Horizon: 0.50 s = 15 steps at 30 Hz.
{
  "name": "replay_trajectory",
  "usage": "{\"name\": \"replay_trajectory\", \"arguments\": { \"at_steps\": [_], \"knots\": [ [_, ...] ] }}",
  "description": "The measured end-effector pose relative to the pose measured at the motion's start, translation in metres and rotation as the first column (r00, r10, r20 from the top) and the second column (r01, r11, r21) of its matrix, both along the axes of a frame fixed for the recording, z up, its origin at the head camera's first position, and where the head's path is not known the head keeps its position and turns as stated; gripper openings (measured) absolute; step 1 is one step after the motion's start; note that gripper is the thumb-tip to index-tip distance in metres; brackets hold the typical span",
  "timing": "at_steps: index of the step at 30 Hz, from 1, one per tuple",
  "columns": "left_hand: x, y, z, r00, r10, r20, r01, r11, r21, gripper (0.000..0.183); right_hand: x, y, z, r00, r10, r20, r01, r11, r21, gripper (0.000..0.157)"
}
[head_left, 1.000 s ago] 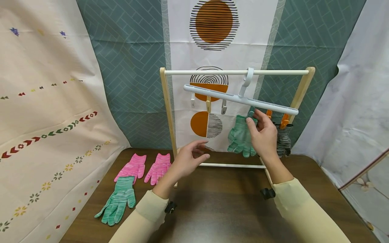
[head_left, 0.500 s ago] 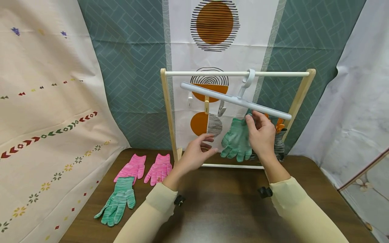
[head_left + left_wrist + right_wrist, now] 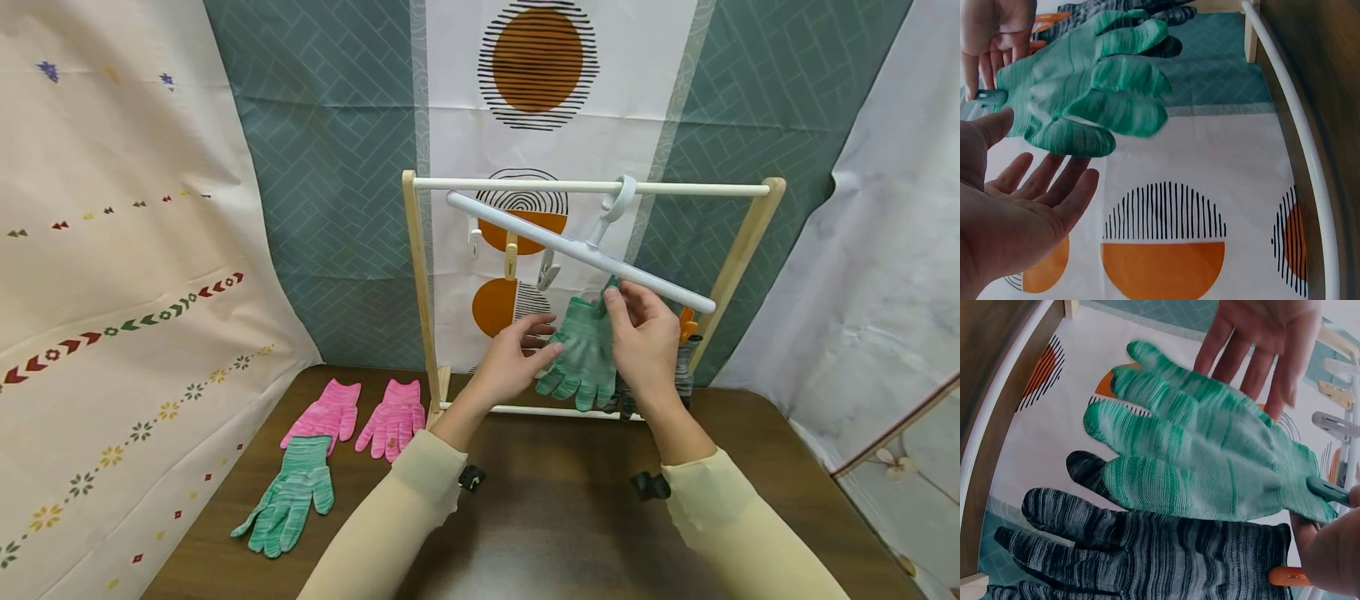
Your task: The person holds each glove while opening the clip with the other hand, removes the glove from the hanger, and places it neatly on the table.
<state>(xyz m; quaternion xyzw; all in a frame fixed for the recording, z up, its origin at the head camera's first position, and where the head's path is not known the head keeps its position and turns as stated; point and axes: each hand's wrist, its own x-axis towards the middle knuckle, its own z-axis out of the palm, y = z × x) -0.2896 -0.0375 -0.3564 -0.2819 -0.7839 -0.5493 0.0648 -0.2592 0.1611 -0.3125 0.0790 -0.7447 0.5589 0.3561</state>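
Observation:
A green striped glove (image 3: 583,354) hangs by its cuff from a teal clothespin (image 3: 1329,490) under the white hanger (image 3: 577,250). My right hand (image 3: 647,337) pinches this clothespin between thumb and fingers. My left hand (image 3: 517,358) is beside the glove, fingers spread and relaxed, palm toward it and fingertips right at its edge. The hanger hooks over the rack's top rod (image 3: 525,184) and tilts down to the right. Behind the green glove hang black-and-grey gloves (image 3: 1147,550), held by orange clothespins (image 3: 1288,576).
A white, a wooden and a grey clothespin (image 3: 549,270) hang from the hanger's left half. Two pink gloves (image 3: 390,421) and another green glove (image 3: 292,496) lie on the table (image 3: 555,533) at left. The rack's wooden posts (image 3: 738,267) stand on both sides.
My left hand has moved up and right toward the hanging green glove. The hanger has tilted further down at its right end, and the glove has shifted slightly left and down with my right hand.

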Motion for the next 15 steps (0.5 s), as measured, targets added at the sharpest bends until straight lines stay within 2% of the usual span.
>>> {"name": "replay_trajectory", "arguments": {
  "at_steps": [7, 15],
  "knots": [
    [-0.003, 0.018, 0.004, 1.000, 0.002, 0.015, -0.002, 1.000, -0.007, 0.049, 0.002, -0.001, 0.001, 1.000, 0.004, -0.021, -0.005, 0.999, -0.038, 0.045],
    [-0.005, 0.029, 0.005, 1.000, 0.015, 0.023, -0.016, 0.999, 0.035, 0.039, 0.002, 0.000, 0.002, 0.998, 0.016, -0.056, -0.019, 0.998, -0.065, 0.041]
  ]
}}
